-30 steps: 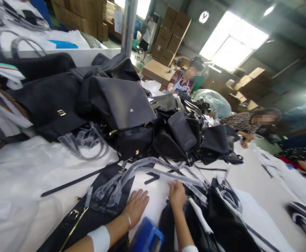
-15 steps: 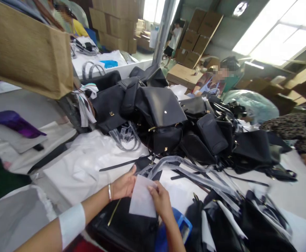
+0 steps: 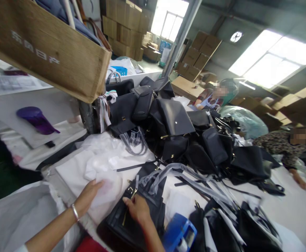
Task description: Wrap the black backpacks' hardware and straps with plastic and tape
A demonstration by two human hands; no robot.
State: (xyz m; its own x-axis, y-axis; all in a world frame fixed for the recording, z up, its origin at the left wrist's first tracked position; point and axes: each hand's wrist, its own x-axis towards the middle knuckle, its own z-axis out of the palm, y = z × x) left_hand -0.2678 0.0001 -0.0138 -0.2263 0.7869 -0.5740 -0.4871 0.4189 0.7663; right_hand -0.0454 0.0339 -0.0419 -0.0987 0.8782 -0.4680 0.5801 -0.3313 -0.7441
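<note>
Currently, L hand's point(image 3: 90, 197) fingers pinch wht sheet point(image 3: 107, 190); R hand's point(image 3: 139, 209) fingers near gold zip point(image 3: 124, 219), can't tell if gripping, blk bag point(image 3: 137, 235) beneath. Handle wrap point(image 3: 156, 177) on, beyond R fingers; sheet outside bag, prob. partway.

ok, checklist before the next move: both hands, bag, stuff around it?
1. Left hand holding sheet: ok, gripped by one edge.
2. Right hand at the bag: ok, fingers by the gold zip.
3. Zip pull pinched: cannot tell, fingers hide it.
4. Zip fully closed: cannot tell, partly covered.
5. Blue tool out of both hands: ok, near the right forearm.
6. Straps wrapped: ok, clear plastic on them.
</note>
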